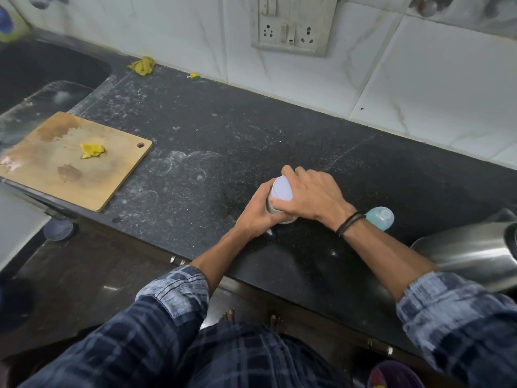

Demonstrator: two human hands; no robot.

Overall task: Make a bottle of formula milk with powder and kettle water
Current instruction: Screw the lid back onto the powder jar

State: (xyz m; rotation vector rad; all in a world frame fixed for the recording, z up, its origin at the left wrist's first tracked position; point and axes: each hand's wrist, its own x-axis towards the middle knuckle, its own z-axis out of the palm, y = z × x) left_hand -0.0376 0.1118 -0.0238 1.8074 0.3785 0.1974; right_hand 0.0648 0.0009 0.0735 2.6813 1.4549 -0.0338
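A small tin with a pale lilac lid (282, 187) stands on the black counter (223, 141), in the middle of the head view. My left hand (256, 212) grips the tin's side from the left. My right hand (313, 196) curls over the lid from the right, fingers round its rim. Behind my right wrist stands a baby bottle with a blue cap (381, 217), partly hidden by that wrist. A steel kettle (472, 253) sits at the right edge of the counter.
A wooden cutting board (56, 169) with a yellow scrap (91, 150) lies on the left, beside a dark sink (47, 68). A yellow cloth (142, 65) sits against the tiled wall. A wall socket plate (291, 26) hangs above the counter.
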